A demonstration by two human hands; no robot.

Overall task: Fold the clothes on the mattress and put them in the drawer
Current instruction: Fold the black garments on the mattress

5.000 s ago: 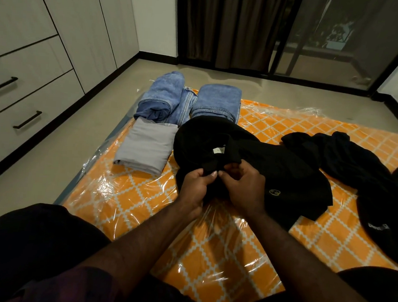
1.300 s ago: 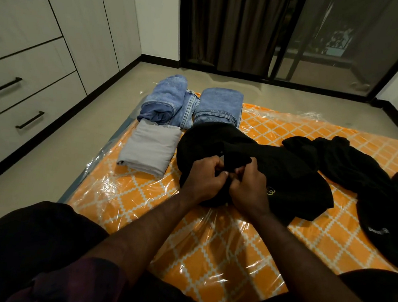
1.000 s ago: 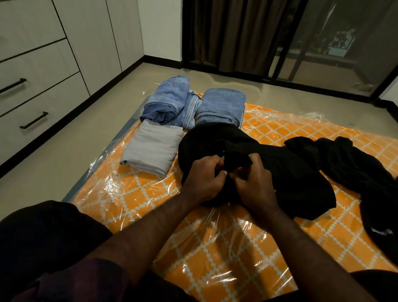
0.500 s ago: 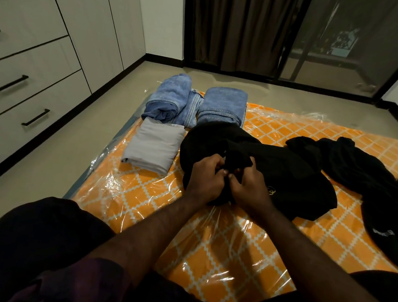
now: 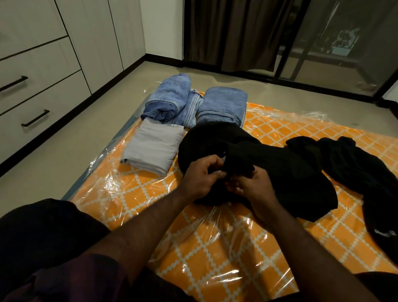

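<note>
Orange, diamond-patterned and wrapped in crinkled clear plastic, the mattress (image 5: 210, 242) lies on the floor and fills the near ground, with the person's dark-clad knees at its near edge. Just beyond, both hands meet at the near hem of a black shirt (image 5: 286, 176) that is bunched on the mattress. The left hand (image 5: 201, 174) has its fingers curled onto a fold of the black cloth, and the right hand (image 5: 252, 186) pinches the cloth right beside it, thumbs nearly touching. Compared with a few seconds ago, the white neck label that showed above the knuckles is now out of sight and a flap of cloth has been drawn up over the hands; in the last second the grip has hardly shifted. I judge this to be fiddling at the neck or placket before any proper fold, so the shirt is still far from the drawer.

The shirt looks limp, matte and thick, heaped in soft lobes with no flat panel yet. To the right, another black garment (image 5: 358, 168) sprawls unfolded. Further left, a folded grey cloth (image 5: 153, 147) lies flat, with rolled and folded blue jeans (image 5: 197, 103) behind it. Against the left wall the pale drawers (image 5: 33, 71) with black handles are all closed.
</note>
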